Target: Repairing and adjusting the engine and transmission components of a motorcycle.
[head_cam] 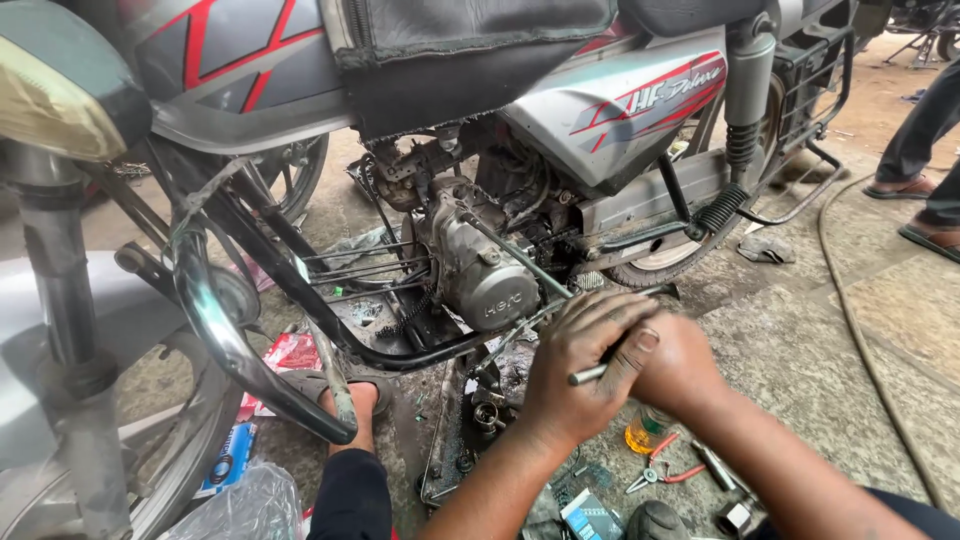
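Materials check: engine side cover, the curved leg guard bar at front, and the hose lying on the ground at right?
Engine side cover: looks like cast metal, probably aluminium; dull grey, matte, grimy.
Leg guard bar: seems chromed steel tube; it shows mirror-like reflections and bright highlights.
Hose: likely rubber or soft plastic; dull tan-grey, lying in a loose curve on the concrete.

One motorcycle (480, 130), one pair of red-handled pliers (660, 468), one hose (860, 330). Two hands: left (578, 375), right (678, 365). One metal rod (590, 375).
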